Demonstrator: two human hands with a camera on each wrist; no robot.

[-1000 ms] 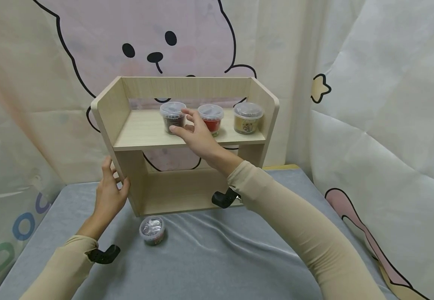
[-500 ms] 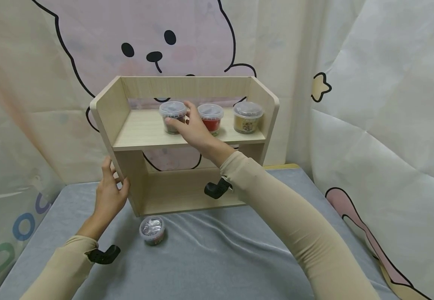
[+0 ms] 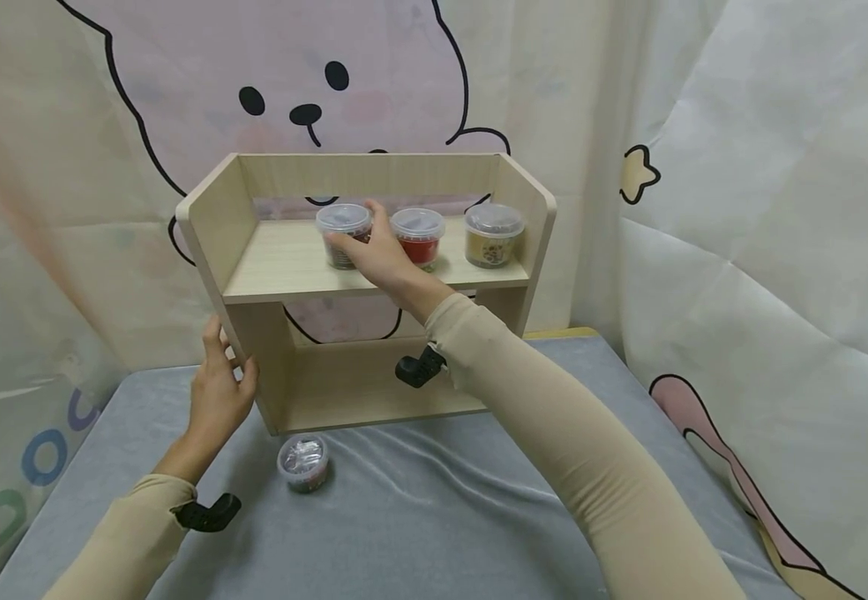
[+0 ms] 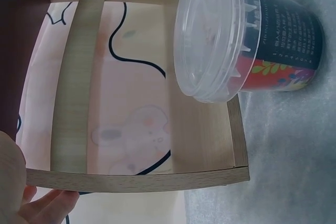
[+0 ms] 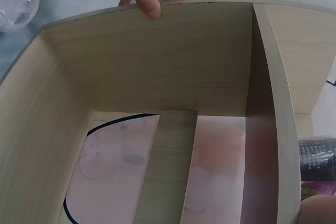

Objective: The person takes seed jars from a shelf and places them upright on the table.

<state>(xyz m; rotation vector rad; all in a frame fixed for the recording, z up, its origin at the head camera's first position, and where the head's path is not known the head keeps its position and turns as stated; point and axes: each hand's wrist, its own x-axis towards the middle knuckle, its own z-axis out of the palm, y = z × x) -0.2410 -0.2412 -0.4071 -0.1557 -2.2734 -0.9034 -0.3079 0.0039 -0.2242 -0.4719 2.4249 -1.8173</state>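
A small two-tier wooden shelf (image 3: 369, 287) stands on the table. My left hand (image 3: 219, 396) grips the edge of its left side panel, thumb on the inner side and fingers outside, as the right wrist view shows. On the upper board, my right hand (image 3: 390, 265) holds a dark-labelled plastic tub (image 3: 343, 220) by its right side, thumb in front and a finger behind. That tub stands upright under a clear lid; the right wrist view catches only part of its dark label (image 5: 317, 158). To its right sit a red tub (image 3: 418, 237) and a yellow tub (image 3: 492, 237).
Another lidded tub (image 3: 303, 463) rests on the grey-blue tablecloth (image 3: 434, 508) before the shelf's lower left corner; its label (image 4: 286, 40) looks dark and red close up. Printed curtains (image 3: 764, 208) hang behind and to the right.
My right hand has shifted slightly left and closed around the dark-labelled tub, its thumb now farther across the front. The left hand keeps its grip on the shelf.
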